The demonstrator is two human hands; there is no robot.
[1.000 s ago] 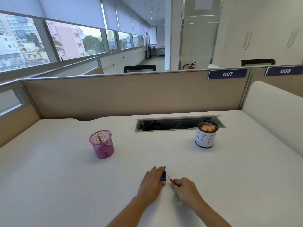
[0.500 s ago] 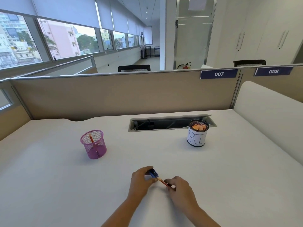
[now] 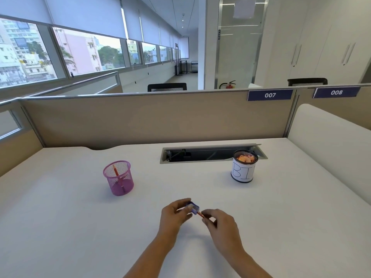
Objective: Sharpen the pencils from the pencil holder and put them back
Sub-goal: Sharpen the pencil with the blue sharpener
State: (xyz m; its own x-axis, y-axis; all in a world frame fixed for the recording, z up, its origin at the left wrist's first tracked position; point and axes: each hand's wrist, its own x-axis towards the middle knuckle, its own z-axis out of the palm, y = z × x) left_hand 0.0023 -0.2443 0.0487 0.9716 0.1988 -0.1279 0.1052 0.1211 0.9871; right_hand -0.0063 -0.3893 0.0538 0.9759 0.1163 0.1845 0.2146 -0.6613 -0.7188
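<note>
Office cubicle walls in beige close off the back of a white desk (image 3: 70, 227), with a cable slot (image 3: 210, 154) sunk near its far edge. Low and central, the left hand (image 3: 174, 214) is closed around a small blue sharpener (image 3: 193, 208), pinching it between thumb and fingers, while the right hand (image 3: 220, 225) is closed on an orange pencil (image 3: 200, 214) whose tip sits in the sharpener's mouth. Most of the pencil is hidden inside the right fist. The two hands meet just above the desk, probably so one can steady the sharpener as the other twists. A pink mesh holder (image 3: 118, 178) stands well to the left with one pencil leaning inside it, kept within reach so that each finished pencil can go back in. A white can (image 3: 243, 168) marked with letters stands to the right, just in front of the slot, its top filled with what look like orange shavings, so it likely serves as the waste bin. Sharpening seems under way, with at least this pencil left to return.
</note>
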